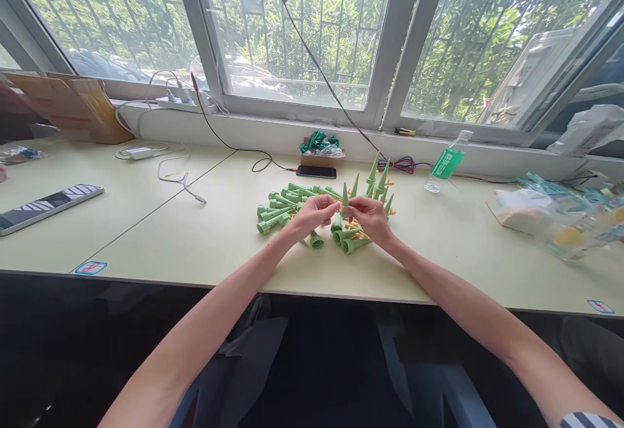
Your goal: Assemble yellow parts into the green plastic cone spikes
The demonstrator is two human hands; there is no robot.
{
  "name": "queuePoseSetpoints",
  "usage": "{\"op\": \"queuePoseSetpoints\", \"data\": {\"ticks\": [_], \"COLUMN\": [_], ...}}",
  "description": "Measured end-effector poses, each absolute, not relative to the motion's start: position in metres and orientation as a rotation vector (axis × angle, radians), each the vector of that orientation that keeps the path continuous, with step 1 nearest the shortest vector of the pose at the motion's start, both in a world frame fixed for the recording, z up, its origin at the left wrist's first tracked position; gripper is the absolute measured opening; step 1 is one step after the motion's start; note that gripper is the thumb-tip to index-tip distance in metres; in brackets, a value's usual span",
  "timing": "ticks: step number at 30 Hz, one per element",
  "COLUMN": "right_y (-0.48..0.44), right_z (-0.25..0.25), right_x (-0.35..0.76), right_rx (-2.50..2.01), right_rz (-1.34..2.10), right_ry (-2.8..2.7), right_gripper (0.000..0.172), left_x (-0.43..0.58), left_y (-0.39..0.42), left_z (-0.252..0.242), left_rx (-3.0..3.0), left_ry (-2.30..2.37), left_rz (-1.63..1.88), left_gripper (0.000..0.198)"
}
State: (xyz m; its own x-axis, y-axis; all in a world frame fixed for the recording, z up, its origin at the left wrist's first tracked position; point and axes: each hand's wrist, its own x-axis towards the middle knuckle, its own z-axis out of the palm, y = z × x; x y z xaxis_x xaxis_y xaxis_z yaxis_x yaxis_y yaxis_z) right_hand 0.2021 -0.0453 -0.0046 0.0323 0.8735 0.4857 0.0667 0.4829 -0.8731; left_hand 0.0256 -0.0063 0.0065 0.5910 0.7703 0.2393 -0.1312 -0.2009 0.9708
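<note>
Above the middle of the table, my right hand (369, 214) is closed around a green plastic spike (345, 195), its tip pointing up. My left hand (316, 212) meets it from the left with thumb and forefinger pinched; whatever lies between those fingertips is too small to make out. Left of and behind my hands lies a pile of green spikes (273, 212) with open, threaded ends. More spikes stand upright (381, 181) behind my right hand, with small yellow-orange pieces (391, 211) sticking out beside them. Below my hands, a loose spike (316, 240) shows its hollow end.
Behind the pile are a black phone (316, 172) and a small box of green items (320, 145). A water bottle (443, 162) stands right, near a tissue pack (519, 209) and clear plastic items (580, 233). Cables (182, 184) and a patterned flat object (49, 207) lie left.
</note>
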Motion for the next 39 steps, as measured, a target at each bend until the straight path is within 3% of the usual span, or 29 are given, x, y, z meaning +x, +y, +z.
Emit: {"op": "queuePoseSetpoints", "data": {"ticks": [19, 26, 34, 39], "right_y": [-0.048, -0.048, -0.048, -0.047], "right_z": [0.001, -0.003, -0.006, -0.009], "right_x": [0.205, 0.199, 0.199, 0.199], "right_rx": [-0.962, -0.952, -0.857, -0.856], "right_rz": [1.089, 0.864, 0.702, 0.711], "right_ry": [-1.36, -1.342, -1.471, -1.507], "right_gripper": [0.042, 0.036, 0.029, 0.03], "left_x": [0.031, 0.032, 0.03, 0.03], "left_y": [-0.008, -0.009, -0.008, -0.007], "left_z": [0.004, 0.005, 0.008, 0.008], "left_rx": [2.292, 2.199, 2.085, 1.904], "left_ry": [0.648, 0.789, 0.926, 0.902], "left_rz": [1.276, 1.216, 1.066, 0.972], "left_gripper": [0.021, 0.031, 0.06, 0.06]}}
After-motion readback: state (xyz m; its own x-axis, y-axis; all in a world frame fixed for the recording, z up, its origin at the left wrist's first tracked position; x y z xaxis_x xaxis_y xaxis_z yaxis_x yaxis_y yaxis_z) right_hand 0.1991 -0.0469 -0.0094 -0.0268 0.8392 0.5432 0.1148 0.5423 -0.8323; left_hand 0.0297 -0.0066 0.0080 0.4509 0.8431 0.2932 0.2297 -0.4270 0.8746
